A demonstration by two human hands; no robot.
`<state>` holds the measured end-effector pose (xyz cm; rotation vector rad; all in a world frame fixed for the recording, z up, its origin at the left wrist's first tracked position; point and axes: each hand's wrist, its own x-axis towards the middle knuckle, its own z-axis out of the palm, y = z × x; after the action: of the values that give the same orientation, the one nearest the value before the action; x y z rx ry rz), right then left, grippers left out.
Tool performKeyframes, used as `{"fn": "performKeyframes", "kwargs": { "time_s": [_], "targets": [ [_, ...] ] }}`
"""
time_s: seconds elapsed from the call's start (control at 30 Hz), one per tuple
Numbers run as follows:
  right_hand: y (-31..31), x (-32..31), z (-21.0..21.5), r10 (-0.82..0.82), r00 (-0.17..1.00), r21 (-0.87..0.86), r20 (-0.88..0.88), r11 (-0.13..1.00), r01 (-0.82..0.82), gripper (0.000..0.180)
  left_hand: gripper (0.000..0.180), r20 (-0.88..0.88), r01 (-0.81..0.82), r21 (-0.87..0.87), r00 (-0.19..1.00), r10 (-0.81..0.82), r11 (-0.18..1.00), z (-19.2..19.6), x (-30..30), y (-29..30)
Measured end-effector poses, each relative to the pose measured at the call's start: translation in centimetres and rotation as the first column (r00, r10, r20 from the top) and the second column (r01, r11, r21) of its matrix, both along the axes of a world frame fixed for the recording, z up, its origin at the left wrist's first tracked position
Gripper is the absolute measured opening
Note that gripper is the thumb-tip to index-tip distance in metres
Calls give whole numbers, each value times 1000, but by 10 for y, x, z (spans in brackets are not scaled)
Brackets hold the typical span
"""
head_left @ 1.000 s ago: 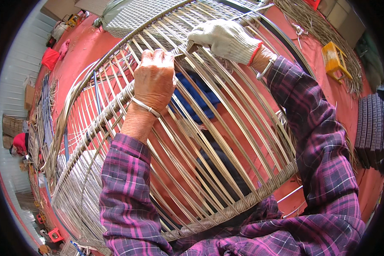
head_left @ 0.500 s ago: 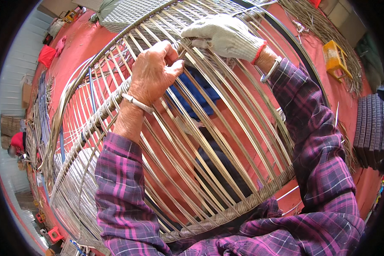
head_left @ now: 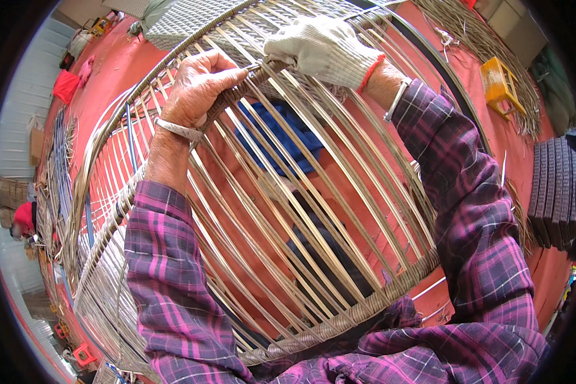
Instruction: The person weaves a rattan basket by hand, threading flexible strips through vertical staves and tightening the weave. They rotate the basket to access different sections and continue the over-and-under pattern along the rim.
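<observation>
A large wicker frame [head_left: 358,297] with rows of pale, stretched strands [head_left: 313,217] fills the view before me. My left hand [head_left: 195,86], bare with a pale band at the wrist, is closed at the upper left of the strands, thumb and fingers pinching a brownish wicker strand [head_left: 240,89]. My right hand [head_left: 323,51], in a white knitted glove with a red cuff, is closed on the same strand to the right, over the row of stretched strands. Its fingertips are partly hidden by the glove. Woven wicker shows behind and under the hands.
Under the frame lie a blue cloth [head_left: 281,134] and a red floor [head_left: 390,192]. A yellow stool [head_left: 502,86], a pile of loose strands [head_left: 473,45] and stacked dark ribbed pieces [head_left: 552,192] stand on the right. A person in red [head_left: 24,217] is at far left.
My left hand has moved left and slightly up, away from my right hand, with a longer piece of strand showing between them. My right hand has shifted slightly left.
</observation>
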<state>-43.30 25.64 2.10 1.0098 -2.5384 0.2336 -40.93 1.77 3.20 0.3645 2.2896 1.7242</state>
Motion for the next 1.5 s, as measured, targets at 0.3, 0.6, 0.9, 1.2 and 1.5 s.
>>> {"fn": "performKeyframes", "kwargs": {
  "time_s": [0.3,0.6,0.9,1.2,1.5],
  "targets": [
    [-11,-36,4,95,924,-47,372,995,-84,28,11,-68,-224,4,972,224,975,-17,-13,3],
    [-10,-22,-20,30,941,-121,338,993,12,41,13,-507,-465,-252,810,293,849,-13,108,-71],
    [-62,4,-17,490,824,-502,286,809,-307,22,30,-743,-651,-604,669,-30,459,-17,210,-108],
    [-60,0,-25,314,946,-130,87,945,-301,49,22,-170,-456,-282,889,424,844,-3,184,-130],
    [-65,12,-8,195,910,-40,365,980,-194,48,4,-208,-482,-215,872,443,849,10,131,-156]
  ]
}}
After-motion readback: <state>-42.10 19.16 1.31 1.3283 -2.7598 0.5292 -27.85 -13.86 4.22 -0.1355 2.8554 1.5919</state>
